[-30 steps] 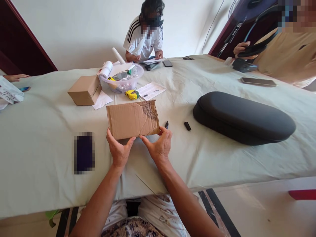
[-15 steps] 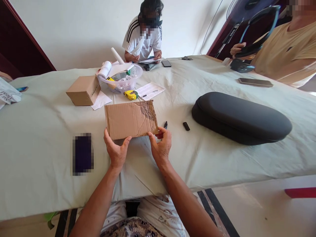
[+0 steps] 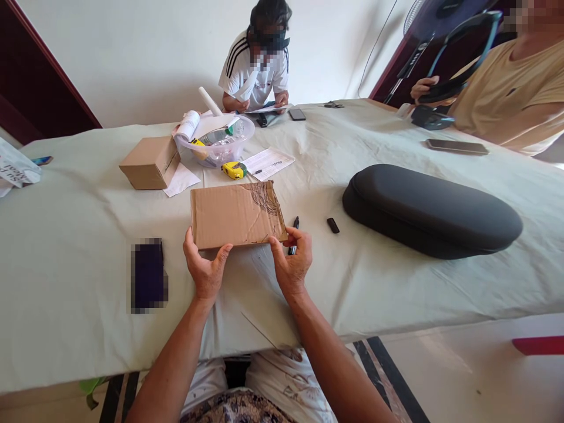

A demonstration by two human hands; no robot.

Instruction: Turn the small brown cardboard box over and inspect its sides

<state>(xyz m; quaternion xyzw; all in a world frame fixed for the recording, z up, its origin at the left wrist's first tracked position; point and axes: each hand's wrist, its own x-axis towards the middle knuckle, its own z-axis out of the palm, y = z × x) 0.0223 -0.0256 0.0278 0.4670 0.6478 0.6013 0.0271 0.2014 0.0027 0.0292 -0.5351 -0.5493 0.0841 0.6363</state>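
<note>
Between my two hands is a flat brown cardboard box (image 3: 233, 214) with dark scribbles on its far right corner. My left hand (image 3: 205, 267) grips its near left corner, thumb along the front edge. At the near right corner my right hand (image 3: 292, 258) holds it the same way, with the fingertips partly hidden behind the edge. A black marker (image 3: 293, 249) lies just beyond my right hand, partly covered by it. Right of the marker lies a small black cap-like piece (image 3: 333, 225). A dark, pixelated rectangular item (image 3: 148, 276) lies left of my left hand.
A big black case (image 3: 432, 208) takes up the right side of the cloth-covered table (image 3: 88, 341). Farther back are a second cardboard box (image 3: 150, 163), a plastic basin (image 3: 215, 154) of items, a yellow tape measure (image 3: 234, 170) and a printed sheet (image 3: 271, 163). Two people sit beyond.
The box has tilted flatter and shifted slightly right in my hands. My right hand has moved a little right, and more of the marker shows beside it.
</note>
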